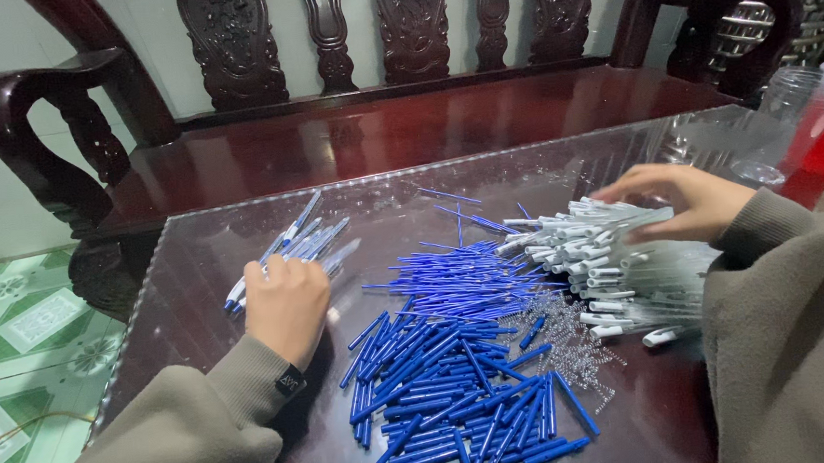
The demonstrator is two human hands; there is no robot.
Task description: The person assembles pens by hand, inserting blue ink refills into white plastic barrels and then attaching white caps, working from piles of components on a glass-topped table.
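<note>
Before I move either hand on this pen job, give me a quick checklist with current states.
1. Left hand beside the finished pens: ok.
2. Right hand resting on the clear pen barrels: ok.
3. Blue grip sleeves heaped within reach: ok.
4. Ink refills piled mid-table: ok.
5. Springs loose, tangling: cannot tell.
6. Anything held in either hand: cannot tell.

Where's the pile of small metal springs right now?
In the head view, the springs lie right of centre on the glass-topped table, between the blue pen caps and the clear barrels.
</note>
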